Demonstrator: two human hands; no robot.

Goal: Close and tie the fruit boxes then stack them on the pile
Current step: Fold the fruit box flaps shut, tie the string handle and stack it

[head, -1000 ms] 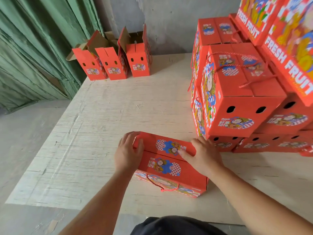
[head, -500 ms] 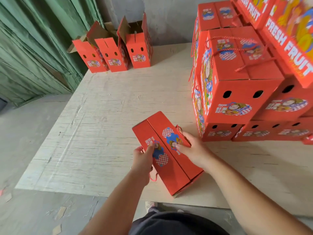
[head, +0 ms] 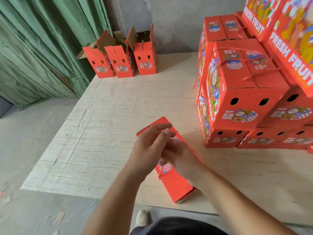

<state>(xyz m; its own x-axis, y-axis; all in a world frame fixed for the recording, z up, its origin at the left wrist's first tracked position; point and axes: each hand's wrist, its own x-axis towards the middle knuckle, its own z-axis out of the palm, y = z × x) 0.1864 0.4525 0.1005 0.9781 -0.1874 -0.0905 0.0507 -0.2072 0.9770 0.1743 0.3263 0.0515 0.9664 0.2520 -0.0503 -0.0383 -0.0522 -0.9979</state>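
A closed red fruit box (head: 177, 187) lies on the plywood table (head: 118, 107), its long side pointing away from me. Both hands hover just over its top. My left hand (head: 149, 146) has curled fingers that pinch the box's red cord (head: 160, 173) near the far end. My right hand (head: 183, 160) crosses under the left and holds another stretch of the same cord, a loop of which hangs below its fingers. Motion blur hides the exact finger positions. The pile of tied red boxes (head: 243, 102) stands at the right.
Three open red boxes (head: 145, 60) with raised flaps stand at the table's far left corner by a green curtain (head: 42, 48). Larger "FRESH FRUIT" boxes (head: 291, 41) lean over the pile. The table's front edge is close to my body, with my shoe (head: 142, 217) below.
The box has turned from crosswise to lengthwise on the table. Both hands left its top flaps and came together above it on the red cord.
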